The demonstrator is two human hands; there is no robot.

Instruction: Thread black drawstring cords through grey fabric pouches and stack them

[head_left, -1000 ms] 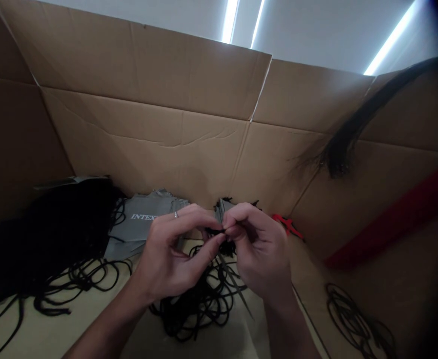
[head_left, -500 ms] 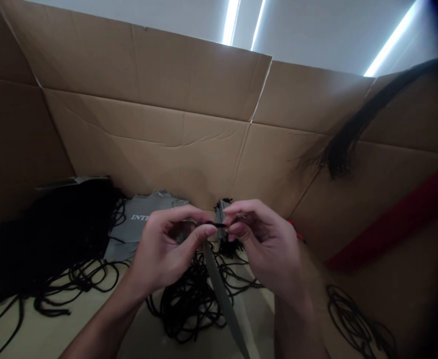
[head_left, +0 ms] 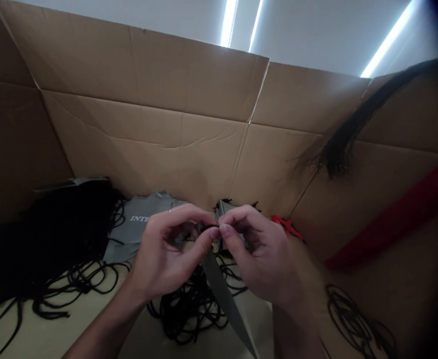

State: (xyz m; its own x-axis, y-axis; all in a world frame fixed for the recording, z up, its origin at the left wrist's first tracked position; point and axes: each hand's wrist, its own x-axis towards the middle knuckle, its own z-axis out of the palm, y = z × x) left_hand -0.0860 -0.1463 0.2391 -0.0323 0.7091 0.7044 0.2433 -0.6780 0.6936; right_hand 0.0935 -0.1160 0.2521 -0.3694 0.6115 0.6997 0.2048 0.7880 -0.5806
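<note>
My left hand (head_left: 172,252) pinches a short stretch of black cord (head_left: 212,227) between thumb and forefinger. Opposite it, my right hand (head_left: 258,249) is closed on the same cord, and the fingertips of both hands almost meet. Below my left fingers hangs a narrow grey strip (head_left: 228,304), perhaps a card seen nearly edge-on; whether the cord passes through it is hidden. Under the hands lies a tangled heap of black cords (head_left: 183,311). Behind my right fingers, a small stack of grey pieces with black cord ends (head_left: 224,204) is partly covered.
Printed grey sheets (head_left: 123,224) lie left of centre, beside a large black pile (head_left: 50,229) with loose cords. A red item (head_left: 288,227), possibly scissors, lies beyond my right hand. More cord (head_left: 353,319) lies at right. Cardboard walls (head_left: 147,119) enclose the back. Dark hair (head_left: 338,154) hangs at upper right.
My right hand has moved slightly left and closed in on my left fingertips, covering more of the cord. More of the red item now shows. The grey strip has swung slightly right and looks wider.
</note>
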